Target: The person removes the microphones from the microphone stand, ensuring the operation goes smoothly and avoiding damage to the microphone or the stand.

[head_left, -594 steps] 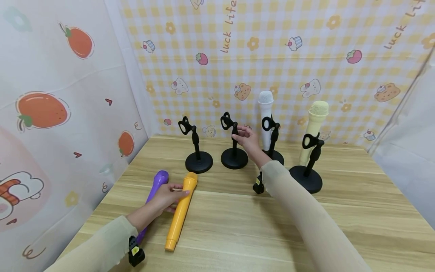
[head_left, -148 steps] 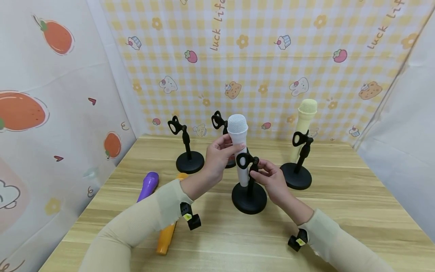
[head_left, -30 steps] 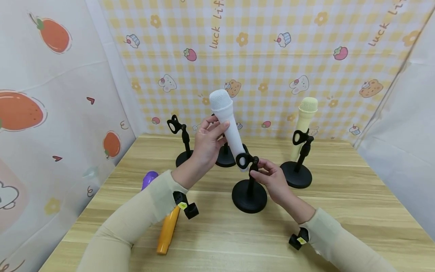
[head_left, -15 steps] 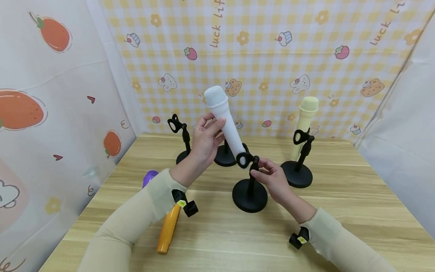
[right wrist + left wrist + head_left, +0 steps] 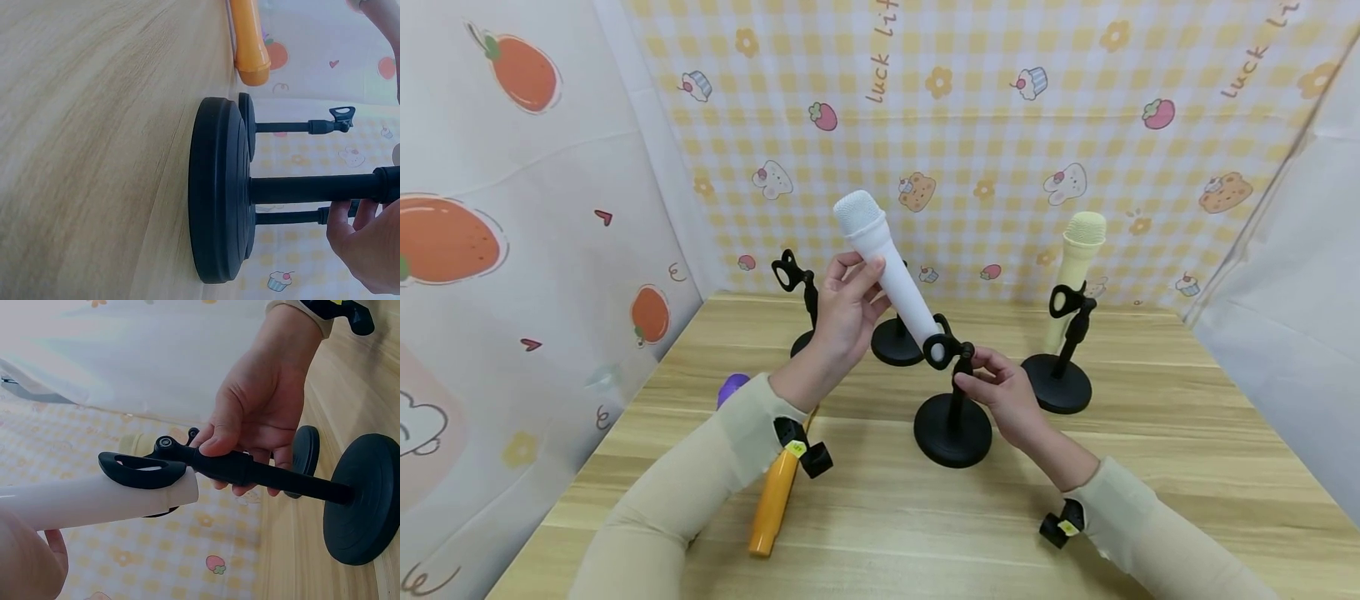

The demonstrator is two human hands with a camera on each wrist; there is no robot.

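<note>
A white microphone (image 5: 898,283) leans up to the left, its lower end inside the ring clip of a black microphone stand (image 5: 952,429). My left hand (image 5: 844,312) grips its body below the mesh head. With thumb and fingers, my right hand (image 5: 1006,396) pinches the upright of that stand just under the clip. The left wrist view shows the white microphone's end (image 5: 181,487) poking a little past the clip. In the right wrist view the stand's round base (image 5: 215,194) sits flat on the table, and my right fingers touch the pole.
An orange microphone (image 5: 773,504) and a purple one (image 5: 732,387) lie at the left, partly behind my left arm. Two more black stands, one at far left (image 5: 808,300) and one behind my left hand (image 5: 897,343), stand farther back. A pale yellow microphone (image 5: 1075,258) stands upright behind another stand (image 5: 1057,383).
Earlier the white microphone stood at the back; it was then brought to the pulled-forward stand. Over the last second its head has tilted further left, while the right hand kept its hold.
</note>
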